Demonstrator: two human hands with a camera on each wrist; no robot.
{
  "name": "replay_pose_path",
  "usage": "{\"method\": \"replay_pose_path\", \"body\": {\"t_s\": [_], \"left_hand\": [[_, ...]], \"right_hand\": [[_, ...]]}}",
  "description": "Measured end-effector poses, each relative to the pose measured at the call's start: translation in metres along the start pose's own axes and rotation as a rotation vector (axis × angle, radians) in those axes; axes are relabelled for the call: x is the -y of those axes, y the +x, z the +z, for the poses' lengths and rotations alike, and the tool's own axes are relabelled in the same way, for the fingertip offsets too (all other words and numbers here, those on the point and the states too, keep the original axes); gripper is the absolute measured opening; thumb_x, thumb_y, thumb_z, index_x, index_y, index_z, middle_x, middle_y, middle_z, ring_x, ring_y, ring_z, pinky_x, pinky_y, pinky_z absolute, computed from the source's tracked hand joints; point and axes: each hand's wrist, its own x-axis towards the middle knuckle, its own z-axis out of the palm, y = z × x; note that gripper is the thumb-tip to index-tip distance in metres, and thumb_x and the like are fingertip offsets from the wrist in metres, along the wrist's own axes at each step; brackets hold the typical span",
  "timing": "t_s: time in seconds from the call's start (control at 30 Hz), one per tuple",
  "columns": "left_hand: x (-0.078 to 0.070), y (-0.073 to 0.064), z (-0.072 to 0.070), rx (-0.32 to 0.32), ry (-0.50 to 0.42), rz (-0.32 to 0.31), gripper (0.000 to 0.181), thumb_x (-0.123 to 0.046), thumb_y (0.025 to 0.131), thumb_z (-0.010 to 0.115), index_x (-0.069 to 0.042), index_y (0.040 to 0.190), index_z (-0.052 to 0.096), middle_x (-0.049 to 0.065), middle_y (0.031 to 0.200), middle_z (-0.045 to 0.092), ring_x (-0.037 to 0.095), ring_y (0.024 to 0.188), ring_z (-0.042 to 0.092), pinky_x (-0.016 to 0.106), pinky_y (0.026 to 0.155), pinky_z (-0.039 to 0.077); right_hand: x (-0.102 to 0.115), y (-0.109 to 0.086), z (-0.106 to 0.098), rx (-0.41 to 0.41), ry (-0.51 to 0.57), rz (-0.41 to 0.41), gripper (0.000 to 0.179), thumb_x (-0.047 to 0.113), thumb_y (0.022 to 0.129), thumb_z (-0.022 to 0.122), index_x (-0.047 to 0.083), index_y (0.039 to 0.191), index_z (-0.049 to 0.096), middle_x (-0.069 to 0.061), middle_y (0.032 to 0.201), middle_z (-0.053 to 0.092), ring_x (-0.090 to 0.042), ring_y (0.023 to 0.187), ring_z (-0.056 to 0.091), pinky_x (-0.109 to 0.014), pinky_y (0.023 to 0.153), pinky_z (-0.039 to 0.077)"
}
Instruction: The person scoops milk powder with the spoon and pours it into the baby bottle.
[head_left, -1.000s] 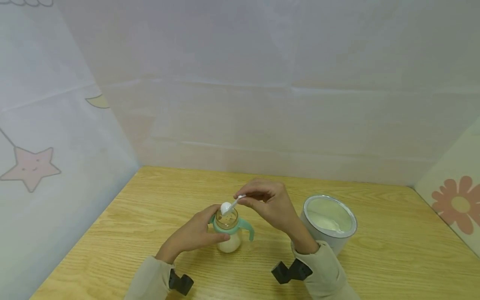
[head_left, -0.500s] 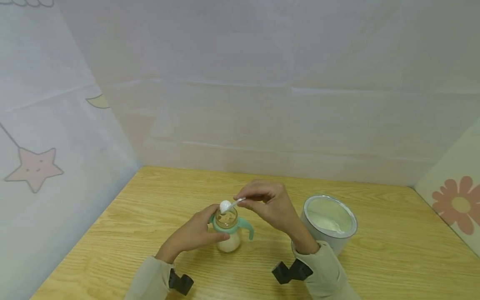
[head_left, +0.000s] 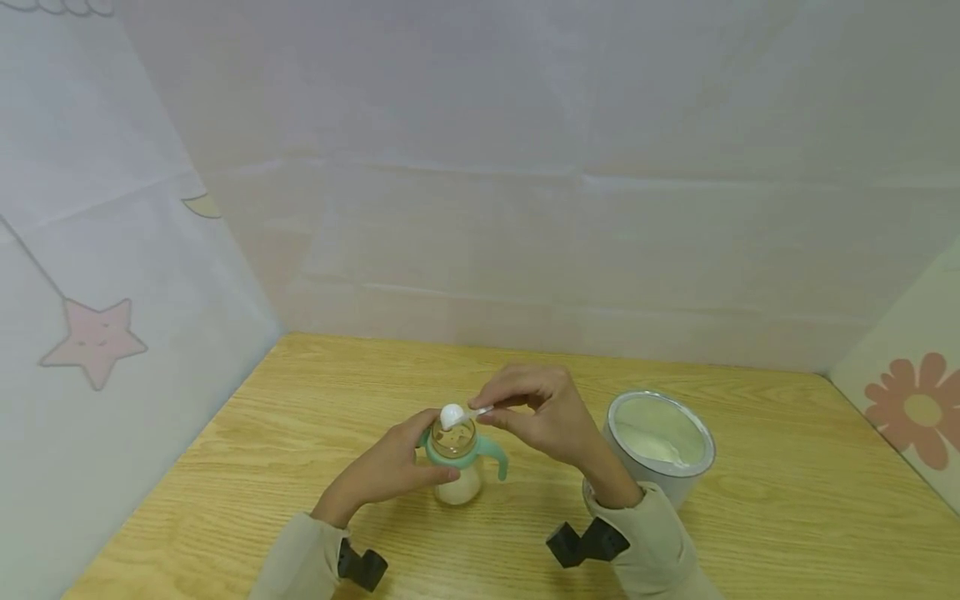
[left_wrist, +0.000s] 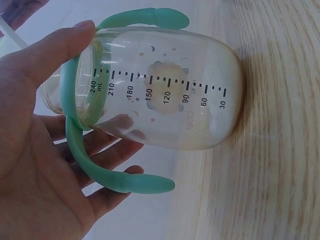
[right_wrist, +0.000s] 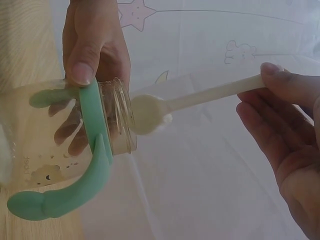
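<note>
A clear baby bottle with a mint-green two-handled ring stands uncapped on the table, pale powder in its lower part. My left hand holds it round the neck, thumb on one side and fingers behind. Between thumb and fingertips, my right hand pinches the handle of a white measuring scoop. The scoop's bowl is right at the bottle's open mouth, its rounded underside showing in the head view. Some specks cling inside the bottle's neck.
Right of the bottle, beside my right forearm, stands an open tin with pale powder inside. The wooden table meets printed fabric walls at the back and left. A dark wrist mount sits on each sleeve.
My right hand lowers slightly and the scoop's handle comes closer to level, its bowl staying at the bottle's mouth. The left hand and bottle hold still. The left fabric wall shifts rightward.
</note>
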Motion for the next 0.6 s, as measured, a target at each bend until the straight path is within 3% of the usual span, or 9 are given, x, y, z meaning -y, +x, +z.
{"method": "replay_pose_path", "body": {"t_s": [0.6], "left_hand": [[-0.001, -0.0004, -0.0001, 0.003, -0.011, -0.005, 0.073, -0.033, 0.086, 0.071, -0.003, 0.142, 0.036, 0.013, 0.137, 0.05, 0.034, 0.123, 0.051, 0.055, 0.102, 0.041]], "right_hand": [[-0.0002, -0.0014, -0.005, 0.078, -0.042, -0.028, 0.01, -0.01, 0.079, 0.07, -0.004, 0.087, 0.071, -0.018, 0.083, 0.069, -0.014, 0.077, 0.067, -0.028, 0.061, 0.057]]}}
